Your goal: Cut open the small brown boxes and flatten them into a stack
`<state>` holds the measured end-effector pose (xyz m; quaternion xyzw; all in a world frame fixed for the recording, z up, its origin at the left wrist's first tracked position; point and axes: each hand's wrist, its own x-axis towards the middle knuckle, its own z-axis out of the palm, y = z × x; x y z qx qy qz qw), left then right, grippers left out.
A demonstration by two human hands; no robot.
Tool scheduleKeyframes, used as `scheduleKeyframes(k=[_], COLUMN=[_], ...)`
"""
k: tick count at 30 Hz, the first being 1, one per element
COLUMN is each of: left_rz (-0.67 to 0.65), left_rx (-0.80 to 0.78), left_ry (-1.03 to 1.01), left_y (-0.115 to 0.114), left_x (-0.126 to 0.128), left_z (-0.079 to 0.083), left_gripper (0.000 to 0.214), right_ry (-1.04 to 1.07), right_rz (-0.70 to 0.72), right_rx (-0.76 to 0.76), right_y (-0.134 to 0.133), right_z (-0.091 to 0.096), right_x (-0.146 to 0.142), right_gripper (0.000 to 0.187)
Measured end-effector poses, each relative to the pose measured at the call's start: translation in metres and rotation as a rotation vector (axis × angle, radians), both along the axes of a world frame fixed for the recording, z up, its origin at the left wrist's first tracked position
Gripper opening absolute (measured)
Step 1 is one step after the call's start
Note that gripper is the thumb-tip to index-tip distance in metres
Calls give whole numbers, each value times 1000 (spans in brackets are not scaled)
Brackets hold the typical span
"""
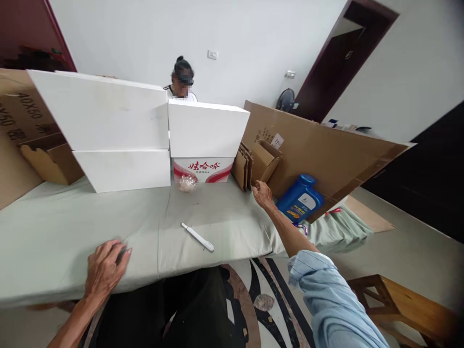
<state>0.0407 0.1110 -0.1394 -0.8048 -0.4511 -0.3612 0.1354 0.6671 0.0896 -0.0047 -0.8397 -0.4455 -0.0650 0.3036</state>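
Note:
My left hand point(107, 266) rests on the green cloth near the front edge, holding nothing, its thumb apart from its bent fingers. Stretched forward, my right hand point(263, 194) has its fingers curled by the lower edge of an open cardboard box point(264, 162). Whether the fingertips grip anything is hidden. Folded cardboard pieces point(242, 166) stand just left of that box. A white, slim-handled tool point(197, 237) lies on the cloth between my hands. Behind it sits a crumpled clear plastic clump point(187, 183), in front of a red and white carton point(203, 170).
White boxes point(123, 113) are stacked across the back, with a person point(182, 77) behind them. A large cardboard panel point(326, 150) leans on the right, behind a blue bottle point(300, 198). On the left stands a small brown box point(54, 157). A wooden stool point(402, 302) is at lower right.

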Motion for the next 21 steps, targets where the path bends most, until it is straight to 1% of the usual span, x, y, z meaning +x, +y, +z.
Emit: scheduleKeyframes(k=[2, 5, 11, 13, 14, 15, 17, 19, 21], left_rz=[-3, -19, -25, -9, -3, 4, 16, 26, 31], left_rx=[-30, -108, -170, -183, -192, -201, -218, -233, -248], left_ry=[-21, -100, -155, -164, -165, -164, -163, -166, -173], left_y=[-1, -2, 2, 3, 4, 5, 8, 10, 11], left_x=[0, -1, 1, 2, 3, 4, 5, 6, 7], left_z=[2, 3, 2, 1, 1, 1, 0, 1, 1], left_gripper=[31, 27, 23, 20, 18, 17, 14, 12, 10], right_ry=[-7, -54, -81, -116, -166, -219, -298, -323, -321], right_rz=[71, 270, 632, 727, 766, 793, 816, 813, 785], right_rx=[7, 26, -16, -20, -21, -18, -3, 15, 26], right_y=[-9, -24, -54, -60, -62, -62, -57, -49, -41], right_z=[-9, -29, -74, -85, -90, -94, -102, -109, -114], right_x=[-21, -64, -187, -220, -231, -239, -246, -243, -236], right_gripper=[39, 33, 15, 16, 17, 16, 12, 7, 9])
